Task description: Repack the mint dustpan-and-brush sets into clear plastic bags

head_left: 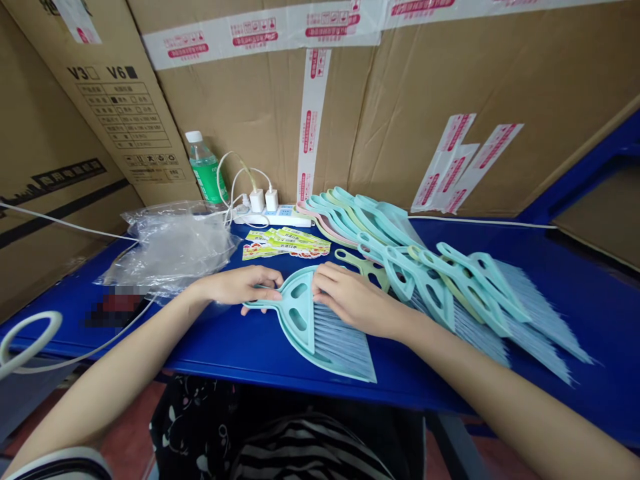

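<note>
The left hand (235,285) curls shut around the handle (260,305) of a small mint-green hand broom (305,327). The right hand (350,297) lies open on top of it, mid-front on the blue table (215,353). If a hand slips, the broom could bump the pile of brooms (450,287) on the right.

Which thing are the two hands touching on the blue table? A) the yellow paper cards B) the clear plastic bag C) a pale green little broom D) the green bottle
C. The left hand and the right hand both touch the pale green plastic hand broom.
</note>
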Tool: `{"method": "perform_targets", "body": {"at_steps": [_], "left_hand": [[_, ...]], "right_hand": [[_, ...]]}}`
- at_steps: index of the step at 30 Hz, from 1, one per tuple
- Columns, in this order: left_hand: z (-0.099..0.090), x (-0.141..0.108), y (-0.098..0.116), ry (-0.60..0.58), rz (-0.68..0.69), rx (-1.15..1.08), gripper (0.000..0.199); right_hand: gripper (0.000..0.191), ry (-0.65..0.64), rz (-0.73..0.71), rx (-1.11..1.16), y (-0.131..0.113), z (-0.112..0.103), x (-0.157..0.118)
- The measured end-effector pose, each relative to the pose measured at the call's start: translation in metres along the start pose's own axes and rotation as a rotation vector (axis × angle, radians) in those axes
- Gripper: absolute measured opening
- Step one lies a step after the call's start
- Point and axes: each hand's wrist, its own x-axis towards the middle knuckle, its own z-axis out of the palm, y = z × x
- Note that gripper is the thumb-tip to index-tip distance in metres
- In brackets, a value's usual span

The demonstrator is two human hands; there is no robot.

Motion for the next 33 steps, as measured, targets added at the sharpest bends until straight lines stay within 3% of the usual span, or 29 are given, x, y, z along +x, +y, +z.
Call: {"method": "perform_targets", "body": {"at_steps": [5,10,22,33], "left_hand": [[0.0,0.0,-0.001,-0.001,-0.002,-0.004,0.035],[0.001,0.0,0.0,-0.008,0.001,0.011,0.035],[0.0,-0.001,0.001,0.022,0.006,0.025,0.034],[0.0,-0.001,-0.001,0.025,0.001,0.047,0.033]], "right_hand": [[0.022,0.042,0.062,0.296,0.001,0.007,0.002],[0.021,0.05,0.126,0.43,0.002,0.012,0.004],[0.023,0.023,0.218,0.429,0.007,0.002,0.004],[0.009,-0.022,0.353,0.398,0.004,-0.015,0.001]]}}
